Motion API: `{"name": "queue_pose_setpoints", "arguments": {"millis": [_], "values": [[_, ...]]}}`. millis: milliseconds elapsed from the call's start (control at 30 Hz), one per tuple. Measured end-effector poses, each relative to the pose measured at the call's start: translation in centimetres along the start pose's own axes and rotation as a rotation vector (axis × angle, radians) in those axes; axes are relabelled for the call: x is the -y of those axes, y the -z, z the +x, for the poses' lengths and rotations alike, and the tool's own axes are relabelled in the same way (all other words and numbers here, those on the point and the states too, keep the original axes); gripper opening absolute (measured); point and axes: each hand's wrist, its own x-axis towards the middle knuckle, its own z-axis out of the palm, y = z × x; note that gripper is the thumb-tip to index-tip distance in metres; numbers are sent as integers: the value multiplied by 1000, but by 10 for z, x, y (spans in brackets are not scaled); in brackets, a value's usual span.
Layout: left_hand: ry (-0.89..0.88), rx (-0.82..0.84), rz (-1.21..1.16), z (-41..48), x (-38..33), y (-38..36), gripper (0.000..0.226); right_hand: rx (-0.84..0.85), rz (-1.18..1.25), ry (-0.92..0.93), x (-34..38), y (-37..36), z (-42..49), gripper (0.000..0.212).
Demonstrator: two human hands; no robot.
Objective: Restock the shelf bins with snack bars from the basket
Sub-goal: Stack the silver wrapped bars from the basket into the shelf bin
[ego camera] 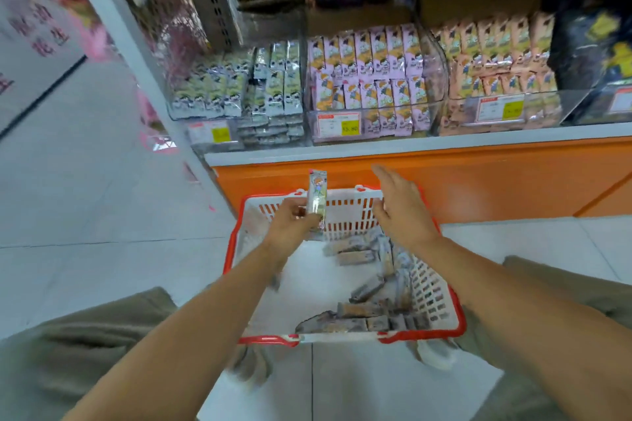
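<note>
Gripped upright in the left hand (pixel 294 219), a single snack bar (pixel 317 196) stands with its top end clear above the fingers. Beside this grip, the right hand (pixel 402 207) is spread flat and holds nothing. Directly beneath both hands sits the red-rimmed white basket (pixel 441 304), with loose bars (pixel 362 309) lying toward its right side. Beyond and above the grip, clear shelf bins (pixel 372 85) stand packed with rows of bars, a price tag (pixel 338 125) on the front.

middle bin price tag (pixel 338 127), "15.80"
</note>
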Motion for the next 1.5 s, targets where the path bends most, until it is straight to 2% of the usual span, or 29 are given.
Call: {"name": "queue_pose_setpoints", "arguments": {"millis": [100,233,367,433,533,700,800,867,967,1033,1133,1233,1333,1500], "values": [[-57,-101,-70,-7,-33,27,27,-121,33,167,44,24,29,50],[-148,-213,-129,-10,-74,59,19,-178,65,236,81,45,69,49],[-240,-362,-60,-1,-116,86,14,-140,-22,251,103,55,109,55],[-243,-405,4,11,-132,98,21,-103,-54,261,110,56,126,57],[-252,-443,166,35,-151,109,6,-61,-150,284,116,54,150,60],[-228,-423,340,64,-175,111,9,-27,-301,321,120,50,177,63],[-270,-450,530,78,-177,108,12,-3,-335,322,119,48,183,61],[-311,-461,594,86,-173,106,25,-4,-354,335,116,45,183,59],[-360,-472,700,94,-165,104,25,2,-362,337,113,40,183,60],[-388,-512,837,99,-158,104,33,1,-354,333,113,39,184,60],[-392,-614,1070,106,-152,104,33,-1,-346,330,114,38,185,59],[-353,-584,1105,108,-147,104,38,-6,-347,336,112,37,184,60],[-382,-509,1064,110,-141,103,44,-14,-350,340,111,35,185,59],[-465,-520,1057,107,-138,103,42,-39,-335,345,112,30,184,56]]}}
